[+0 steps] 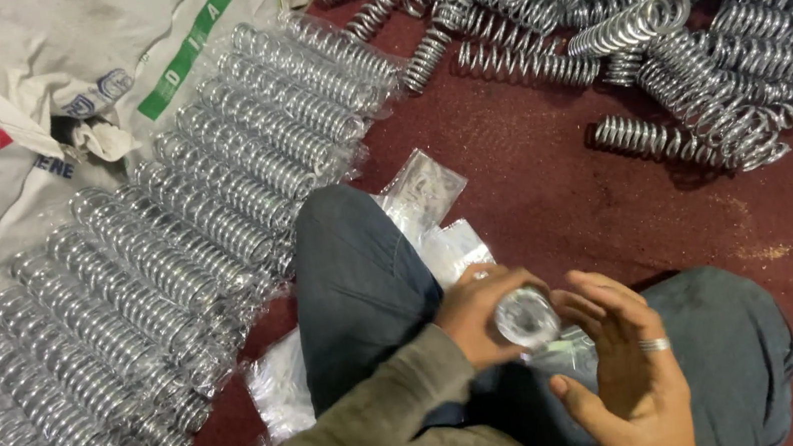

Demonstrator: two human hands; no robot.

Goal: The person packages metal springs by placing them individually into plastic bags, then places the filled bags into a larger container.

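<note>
Head view shows my left hand (474,316) wrapped tight around a shiny spring (526,318) in a clear bag, low in the middle. My right hand (626,366) is open, fingers spread, touching the bag's end. Bagged springs (167,241) lie at nine o'clock. Loose springs (675,27) pile at one o'clock on the red floor (552,174).
</note>
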